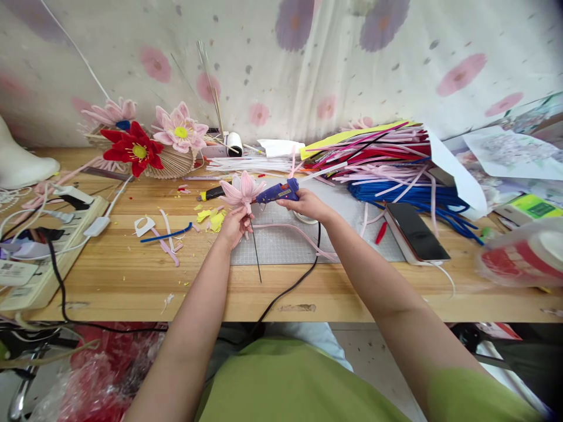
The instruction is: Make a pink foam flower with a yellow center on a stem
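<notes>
wooden table (145, 287) in front of you, gray cutting mat (272, 255) on it. your right hand (305, 205) grips blue glue gun (284, 190), fingers closed round it, front end beside pink flower (243, 189). your left hand (237, 225) pinches flower's base near mat's left edge; thin dark stem (257, 258) slants below.

Arms (196, 328) extended; left fingers (241, 214) pinched, right fingers (289, 204) curled.
</notes>
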Motion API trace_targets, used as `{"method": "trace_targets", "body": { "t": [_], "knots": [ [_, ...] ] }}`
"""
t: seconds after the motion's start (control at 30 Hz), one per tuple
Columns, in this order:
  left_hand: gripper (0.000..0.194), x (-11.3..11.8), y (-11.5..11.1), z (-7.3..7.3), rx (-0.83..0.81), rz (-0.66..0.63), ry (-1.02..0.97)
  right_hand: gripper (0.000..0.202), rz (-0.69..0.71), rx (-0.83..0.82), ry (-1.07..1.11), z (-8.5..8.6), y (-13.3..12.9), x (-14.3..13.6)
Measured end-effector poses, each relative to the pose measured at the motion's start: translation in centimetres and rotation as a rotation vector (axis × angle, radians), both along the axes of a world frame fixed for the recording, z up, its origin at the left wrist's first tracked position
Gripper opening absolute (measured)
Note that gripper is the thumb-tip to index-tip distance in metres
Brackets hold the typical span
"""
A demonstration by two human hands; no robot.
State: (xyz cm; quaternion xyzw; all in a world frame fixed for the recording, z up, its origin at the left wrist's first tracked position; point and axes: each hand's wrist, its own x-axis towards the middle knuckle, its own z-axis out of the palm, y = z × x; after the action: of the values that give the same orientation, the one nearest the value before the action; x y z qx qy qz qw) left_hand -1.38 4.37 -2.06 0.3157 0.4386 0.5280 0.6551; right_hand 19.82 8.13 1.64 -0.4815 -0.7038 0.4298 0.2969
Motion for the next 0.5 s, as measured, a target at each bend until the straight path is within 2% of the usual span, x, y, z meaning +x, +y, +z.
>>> {"method": "trace_targets", "body": {
  "t": [0.17, 0.33, 0.4, 0.5],
  "knots": [
    [0.014, 0.0, 0.0, -0.1, 0.005, -0.01, -0.016, 0.041, 0.012, 0.013, -0.008, -0.1, 0.0, -0.3],
    [0.01, -0.1, 0.0, 0.2, -0.002, 0.032, -0.055, 0.042, 0.049, -0.041, -0.018, 1.1, -0.6, 0.6],
    [0.01, -0.3, 0.0, 0.4, 0.001, 0.054, -0.083, 0.042, 0.003, -0.043, 0.035, 1.4, -0.7, 1.6],
    [0.015, -0.5, 0.0, 0.7, 0.001, 0.088, -0.124, 0.041, -0.158, 0.026, 0.15, 1.0, -0.5, 3.8]
  ]
}}
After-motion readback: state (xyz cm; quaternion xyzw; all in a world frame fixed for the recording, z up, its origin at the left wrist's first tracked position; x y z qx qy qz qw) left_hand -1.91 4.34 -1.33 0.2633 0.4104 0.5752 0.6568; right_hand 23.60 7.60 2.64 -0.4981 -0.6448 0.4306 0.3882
